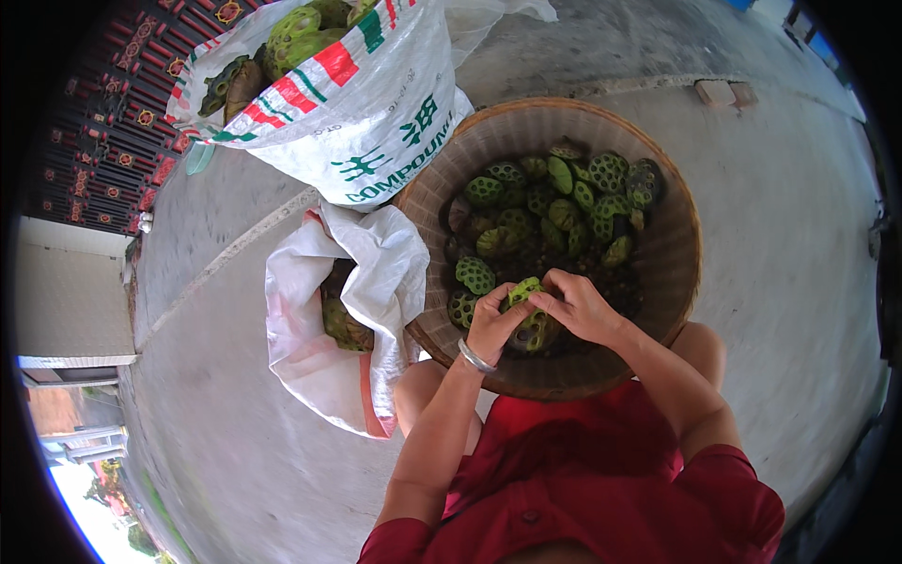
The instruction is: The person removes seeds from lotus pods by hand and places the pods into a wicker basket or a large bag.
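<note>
Over the near side of a round woven bamboo basket (666, 282), my left hand (492, 321) and my right hand (579, 308) both grip one green lotus seed pod (532, 324). Its torn, pitted face is turned up between my fingers and thumbs. Deeper in the basket lies a heap of green lotus seed pods (557, 204), several with open holes and some turned on their sides. Small dark round pieces, probably loose lotus seeds (564, 264), cover the basket's bottom among them. My fingers hide part of the pod that I hold.
A large white woven sack (366, 134), printed in green and red, stands behind left with whole lotus pods (296, 39) at its mouth. Closer, a smaller white sack (391, 254) touches the basket's left side. Bricks (715, 93) lie on the concrete floor (768, 247) at the back right.
</note>
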A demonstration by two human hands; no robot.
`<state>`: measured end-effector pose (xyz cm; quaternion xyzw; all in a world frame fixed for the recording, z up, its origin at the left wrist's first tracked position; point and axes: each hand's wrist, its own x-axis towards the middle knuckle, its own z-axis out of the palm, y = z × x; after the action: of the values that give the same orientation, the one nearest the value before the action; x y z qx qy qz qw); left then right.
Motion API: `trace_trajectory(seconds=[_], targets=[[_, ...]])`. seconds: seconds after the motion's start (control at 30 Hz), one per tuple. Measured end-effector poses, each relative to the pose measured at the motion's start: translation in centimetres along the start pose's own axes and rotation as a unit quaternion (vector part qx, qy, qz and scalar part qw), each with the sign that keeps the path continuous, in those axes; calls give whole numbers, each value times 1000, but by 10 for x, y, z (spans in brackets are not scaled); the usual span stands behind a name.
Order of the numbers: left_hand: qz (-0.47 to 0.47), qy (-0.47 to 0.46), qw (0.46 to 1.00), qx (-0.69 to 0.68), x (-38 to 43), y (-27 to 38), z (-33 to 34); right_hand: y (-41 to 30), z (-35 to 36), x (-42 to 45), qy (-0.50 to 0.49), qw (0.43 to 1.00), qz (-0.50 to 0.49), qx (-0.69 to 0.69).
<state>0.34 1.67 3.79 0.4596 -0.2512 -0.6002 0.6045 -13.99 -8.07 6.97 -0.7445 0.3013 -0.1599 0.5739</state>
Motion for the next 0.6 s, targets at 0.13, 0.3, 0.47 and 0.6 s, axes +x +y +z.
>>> trace_trajectory(seconds=[0.13,0.3,0.47,0.6], targets=[[20,52,993,101,6,-11,-3,17,4,4,27,999,-38,-22],[59,101,985,129,10,-8,-3,15,-2,12,46,991,70,104],[-5,145,975,-169,11,9,-1,41,-35,20,96,987,125,18],[-4,131,968,-216,8,15,-1,30,-18,15,54,981,78,171]])
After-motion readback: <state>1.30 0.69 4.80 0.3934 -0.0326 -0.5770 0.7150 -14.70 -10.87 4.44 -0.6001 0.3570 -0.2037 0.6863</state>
